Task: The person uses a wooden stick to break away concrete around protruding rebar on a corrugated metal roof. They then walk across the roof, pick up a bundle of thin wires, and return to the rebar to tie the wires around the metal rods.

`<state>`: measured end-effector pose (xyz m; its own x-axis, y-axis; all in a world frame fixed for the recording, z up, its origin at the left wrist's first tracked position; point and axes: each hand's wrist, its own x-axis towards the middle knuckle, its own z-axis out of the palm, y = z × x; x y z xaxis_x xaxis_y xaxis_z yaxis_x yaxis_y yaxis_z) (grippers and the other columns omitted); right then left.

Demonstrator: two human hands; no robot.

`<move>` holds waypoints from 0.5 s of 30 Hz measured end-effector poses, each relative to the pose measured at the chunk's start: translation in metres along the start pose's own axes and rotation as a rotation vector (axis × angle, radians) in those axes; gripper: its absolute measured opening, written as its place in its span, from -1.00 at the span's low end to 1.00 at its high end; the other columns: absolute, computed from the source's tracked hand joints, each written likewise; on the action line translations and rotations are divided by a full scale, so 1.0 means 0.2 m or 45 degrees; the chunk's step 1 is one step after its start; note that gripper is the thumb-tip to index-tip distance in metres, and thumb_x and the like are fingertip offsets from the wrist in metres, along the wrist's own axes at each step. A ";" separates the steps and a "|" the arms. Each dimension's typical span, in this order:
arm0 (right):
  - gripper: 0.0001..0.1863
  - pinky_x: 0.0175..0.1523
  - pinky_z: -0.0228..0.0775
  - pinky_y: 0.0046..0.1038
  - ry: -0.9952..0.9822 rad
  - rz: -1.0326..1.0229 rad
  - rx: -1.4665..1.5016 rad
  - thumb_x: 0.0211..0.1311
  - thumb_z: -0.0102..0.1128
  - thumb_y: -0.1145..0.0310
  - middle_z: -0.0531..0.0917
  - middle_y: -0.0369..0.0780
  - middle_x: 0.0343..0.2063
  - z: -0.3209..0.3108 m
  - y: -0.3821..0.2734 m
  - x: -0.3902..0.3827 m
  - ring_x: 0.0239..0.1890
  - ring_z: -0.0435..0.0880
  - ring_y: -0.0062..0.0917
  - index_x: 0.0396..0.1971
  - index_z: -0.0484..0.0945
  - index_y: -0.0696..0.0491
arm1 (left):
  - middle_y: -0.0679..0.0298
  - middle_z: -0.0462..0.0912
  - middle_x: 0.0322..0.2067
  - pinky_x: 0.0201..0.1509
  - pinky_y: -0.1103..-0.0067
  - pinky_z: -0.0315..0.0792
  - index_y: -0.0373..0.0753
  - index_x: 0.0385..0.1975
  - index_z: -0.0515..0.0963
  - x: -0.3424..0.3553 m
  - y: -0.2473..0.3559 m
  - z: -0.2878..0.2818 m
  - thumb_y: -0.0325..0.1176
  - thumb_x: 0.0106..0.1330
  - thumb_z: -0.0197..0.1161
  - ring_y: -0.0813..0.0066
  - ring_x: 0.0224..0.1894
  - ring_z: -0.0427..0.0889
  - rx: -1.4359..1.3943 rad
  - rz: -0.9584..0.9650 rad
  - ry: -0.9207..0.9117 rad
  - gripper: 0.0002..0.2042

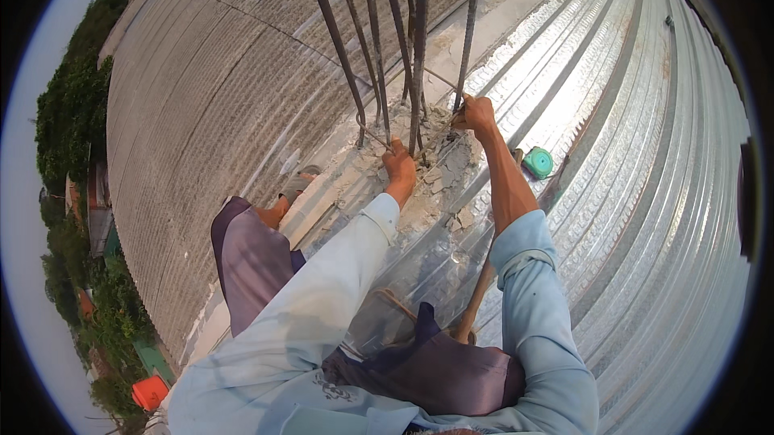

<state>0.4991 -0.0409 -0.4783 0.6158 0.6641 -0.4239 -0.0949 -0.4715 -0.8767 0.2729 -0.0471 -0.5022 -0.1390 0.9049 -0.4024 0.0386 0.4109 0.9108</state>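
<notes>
Several upright ribbed steel bars (334,24) rise from broken, crumbly concrete (442,178), with a thin bent steel hoop (373,134) around them low down. My left hand (399,167) has its fingers closed on the near side of the hoop, just in front of the bars. My right hand (476,116) grips the hoop's right side beside the rightmost bar, higher up. A green tape measure (538,162) lies on the metal sheet right of my right forearm. Below, a wooden handle (476,300) lies partly hidden by my clothing.
Corrugated shiny metal sheeting (637,193) covers the right side, and a rougher grey corrugated roof (201,112) the left, divided by a concrete strip (322,193). My sandalled foot (290,193) rests near that strip. Beyond the left edge are trees (68,129) and a red tank (149,392).
</notes>
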 end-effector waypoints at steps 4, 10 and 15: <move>-0.62 -0.44 0.63 -0.32 -0.089 -0.403 -0.485 0.35 0.06 0.21 0.63 -0.05 -0.58 -0.16 0.16 0.06 -0.55 0.69 -0.29 -0.44 0.54 0.28 | 0.23 0.52 -0.55 -0.43 0.51 0.42 -0.35 -0.39 0.47 -0.16 0.07 -0.04 0.27 0.38 0.01 0.49 -0.59 0.50 -0.145 -0.100 -0.407 -0.37; -0.44 -0.42 0.70 -0.30 -0.089 -0.061 0.273 0.42 -0.03 0.05 0.62 0.04 -0.46 -0.07 -0.01 -0.24 -0.50 0.72 -0.25 -0.29 0.50 0.40 | 0.17 0.63 -0.38 -0.14 0.55 0.49 -0.39 -0.23 0.52 -0.18 -0.04 -0.26 0.21 0.44 -0.03 0.44 -0.32 0.64 -0.297 0.144 -0.701 -0.38; -0.41 -0.41 0.71 -0.29 -0.119 0.018 0.301 0.44 -0.09 0.03 0.63 0.04 -0.40 -0.08 -0.02 -0.17 -0.49 0.72 -0.22 -0.26 0.48 0.41 | 0.24 0.49 -0.49 -0.21 0.46 0.34 -0.34 -0.31 0.51 0.08 0.10 -0.26 0.28 0.43 -0.11 0.39 -0.42 0.44 -0.088 0.462 -0.102 -0.35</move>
<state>0.4903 -0.0717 -0.4569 0.5393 0.7142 -0.4463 -0.2902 -0.3399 -0.8946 0.2192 -0.0306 -0.4854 -0.0505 0.9972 -0.0554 0.0037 0.0556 0.9984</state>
